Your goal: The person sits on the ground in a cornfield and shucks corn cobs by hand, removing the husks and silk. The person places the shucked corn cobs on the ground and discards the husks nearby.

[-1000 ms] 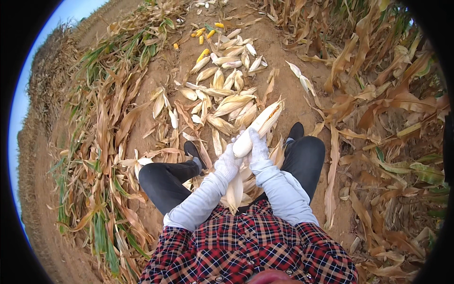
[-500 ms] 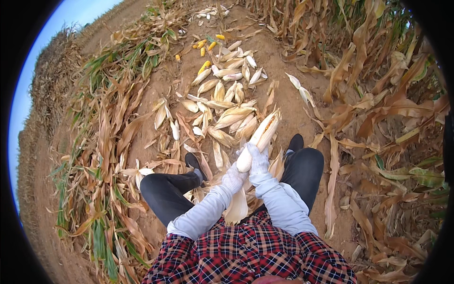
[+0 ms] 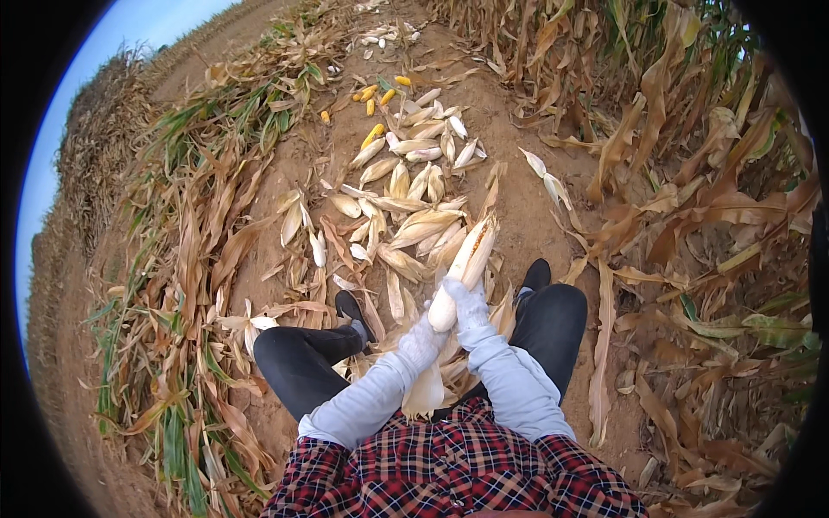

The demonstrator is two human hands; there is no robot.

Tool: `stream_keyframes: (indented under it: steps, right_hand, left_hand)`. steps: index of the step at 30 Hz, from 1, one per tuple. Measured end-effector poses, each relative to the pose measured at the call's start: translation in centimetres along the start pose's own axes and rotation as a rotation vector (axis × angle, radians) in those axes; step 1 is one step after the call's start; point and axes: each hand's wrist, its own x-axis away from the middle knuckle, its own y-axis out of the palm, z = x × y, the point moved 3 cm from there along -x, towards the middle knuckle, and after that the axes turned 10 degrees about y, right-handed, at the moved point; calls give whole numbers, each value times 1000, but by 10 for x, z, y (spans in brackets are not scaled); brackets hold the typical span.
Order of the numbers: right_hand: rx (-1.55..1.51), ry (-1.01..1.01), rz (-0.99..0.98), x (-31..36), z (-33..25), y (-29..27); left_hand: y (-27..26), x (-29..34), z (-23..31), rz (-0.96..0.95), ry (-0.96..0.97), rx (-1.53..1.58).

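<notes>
Between my knees I hold a large ear of corn (image 3: 467,263), tilted with its far tip up and away from me. Pale husk wraps it, and a slit near the tip bares a strip of orange kernels. My right hand (image 3: 471,308), in a whitish knit glove, is closed round its right side. My gloved left hand (image 3: 421,342) is closed at its lower left, its fingers partly hidden behind the ear. A loose pale husk leaf (image 3: 424,395) hangs below my wrists. Just beyond lies a pile of husked-over ears (image 3: 423,226).
Several bare yellow cobs (image 3: 373,135) lie past the pile, with more pale ears (image 3: 380,36) farther off. Dry leaves and stalks (image 3: 186,285) line the left. Standing dry corn plants (image 3: 665,112) rise at the right. My bent legs (image 3: 553,328) flank the work.
Both hands and the ear have shifted slightly left and toward me. The grip looks the same, and the slit in the husk is still there. The whole view has moved a little.
</notes>
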Motion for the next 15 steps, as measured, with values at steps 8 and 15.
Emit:
stream_keyframes:
  steps: [8,15]
  right_hand:
    - [148,-8,-22,5,-11,1]
    - [318,-21,-97,15,-23,8]
  left_hand:
    - [4,1,-19,-174,62,-390]
    - [22,11,-68,-423,186,-774]
